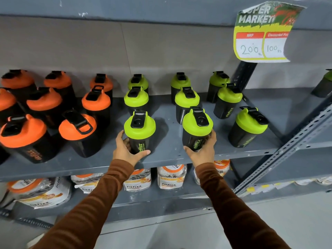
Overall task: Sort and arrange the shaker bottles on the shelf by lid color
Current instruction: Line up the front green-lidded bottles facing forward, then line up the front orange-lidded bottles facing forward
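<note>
Black shaker bottles stand on a grey metal shelf [168, 155]. Several with orange lids [43, 101] fill the left side; several with green lids [228, 97] stand in columns on the right. My left hand [125, 150] grips the base of the front green-lidded bottle [139, 128] in the left green column. My right hand [203, 150] wraps the lower body of the front green-lidded bottle [196, 126] in the middle green column. Both bottles stand upright near the shelf's front edge. Another green-lidded bottle [248, 124] stands alone at the front right.
A price sign [262, 33] hangs from the shelf above at the upper right. A slotted grey upright [296, 141] bounds the shelf on the right, with one more bottle [323, 85] beyond it. Jars with orange lids [170, 177] fill the shelf below.
</note>
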A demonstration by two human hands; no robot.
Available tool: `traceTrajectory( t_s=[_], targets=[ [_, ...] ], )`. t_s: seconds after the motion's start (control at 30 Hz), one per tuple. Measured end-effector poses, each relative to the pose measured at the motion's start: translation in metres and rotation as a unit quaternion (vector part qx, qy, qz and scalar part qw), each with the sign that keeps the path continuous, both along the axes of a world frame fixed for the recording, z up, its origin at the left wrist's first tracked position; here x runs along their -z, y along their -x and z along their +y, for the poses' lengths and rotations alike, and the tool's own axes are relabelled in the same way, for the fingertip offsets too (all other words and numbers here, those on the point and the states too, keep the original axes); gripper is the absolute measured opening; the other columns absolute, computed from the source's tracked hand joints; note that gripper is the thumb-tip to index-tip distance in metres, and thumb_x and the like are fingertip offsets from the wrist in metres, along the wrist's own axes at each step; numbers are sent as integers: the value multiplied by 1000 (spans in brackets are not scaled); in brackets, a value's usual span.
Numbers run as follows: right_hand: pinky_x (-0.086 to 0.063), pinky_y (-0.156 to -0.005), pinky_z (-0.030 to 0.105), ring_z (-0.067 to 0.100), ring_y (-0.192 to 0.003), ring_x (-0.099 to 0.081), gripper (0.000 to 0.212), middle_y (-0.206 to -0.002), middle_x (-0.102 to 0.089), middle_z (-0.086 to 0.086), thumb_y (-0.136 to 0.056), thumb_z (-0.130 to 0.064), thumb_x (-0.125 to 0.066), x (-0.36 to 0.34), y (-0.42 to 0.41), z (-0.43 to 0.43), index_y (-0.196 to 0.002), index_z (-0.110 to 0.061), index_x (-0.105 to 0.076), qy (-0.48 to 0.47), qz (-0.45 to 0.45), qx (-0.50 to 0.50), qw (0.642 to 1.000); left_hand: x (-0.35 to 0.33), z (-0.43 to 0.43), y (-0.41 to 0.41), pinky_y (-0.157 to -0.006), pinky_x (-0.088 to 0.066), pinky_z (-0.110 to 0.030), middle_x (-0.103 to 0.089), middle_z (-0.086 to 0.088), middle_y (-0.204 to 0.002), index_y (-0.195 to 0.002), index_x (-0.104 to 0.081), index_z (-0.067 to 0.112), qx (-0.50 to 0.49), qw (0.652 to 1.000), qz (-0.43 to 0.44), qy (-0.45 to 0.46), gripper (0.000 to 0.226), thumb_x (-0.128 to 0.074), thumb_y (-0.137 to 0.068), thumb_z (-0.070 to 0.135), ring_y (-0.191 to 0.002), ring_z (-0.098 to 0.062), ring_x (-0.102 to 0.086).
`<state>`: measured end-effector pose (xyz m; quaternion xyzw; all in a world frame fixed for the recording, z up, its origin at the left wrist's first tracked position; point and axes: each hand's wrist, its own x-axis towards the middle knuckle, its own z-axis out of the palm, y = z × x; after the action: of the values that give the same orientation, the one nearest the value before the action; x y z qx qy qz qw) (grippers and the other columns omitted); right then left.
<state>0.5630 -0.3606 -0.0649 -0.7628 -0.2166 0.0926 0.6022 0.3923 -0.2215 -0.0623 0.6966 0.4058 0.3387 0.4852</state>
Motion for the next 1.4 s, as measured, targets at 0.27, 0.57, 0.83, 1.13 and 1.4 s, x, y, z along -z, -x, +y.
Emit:
traceTrajectory(
  t_s=[0.27,0.57,0.83,1.13,1.4],
  targets=[
    [-33,-108,37,27,-127,-43,104,-140,-41,11,-60,2,-80,-2,0,-2,-138,-18,-15,10,5,-12,1000,-4,-5,1,-92,-38,-25,-49,-5,-108,-134,-25,8,3,1000,-9,16,100,-84,-53,4,-100,-14,-49],
    [-32,-108,36,26,-128,-42,104,-141,-38,11,-58,4,-80,-3,0,-1,-138,-16,-17,2,-3,-3,1000,-2,-4,4,-92,-39,-26,-54,-16,-124,-132,-27,9,-5,1000,-4,3,101,-87,-50,8,-99,-14,-49],
    [-24,-107,24,20,-132,-32,111,-146,-27,9,-57,4,-81,4,2,-2,-140,-15,-10,-5,-25,-14,1000,4,-1,5,-99,-40,-33,-52,-14,-127,-135,-24,11,2,1000,13,-26,107,-88,-49,14,-111,-23,-51],
    [-16,-112,39,27,-132,-23,83,-138,-26,13,-66,-34,-65,4,80,7,-131,-15,-17,-52,-375,26,925,14,-11,38,-96,-38,-20,-51,-7,-116,-122,-40,5,-44,990,-113,-77,47,-56,-82,25,-108,-2,-50],
    [-23,-112,36,23,-129,-29,79,-139,-30,6,-70,-29,-66,-6,198,108,-133,-16,-21,-111,-265,-160,944,27,49,149,-99,-35,-35,-47,-32,-105,-102,-47,-6,-231,949,-39,-213,47,-53,-80,35,-102,-38,-44]
  ],
)
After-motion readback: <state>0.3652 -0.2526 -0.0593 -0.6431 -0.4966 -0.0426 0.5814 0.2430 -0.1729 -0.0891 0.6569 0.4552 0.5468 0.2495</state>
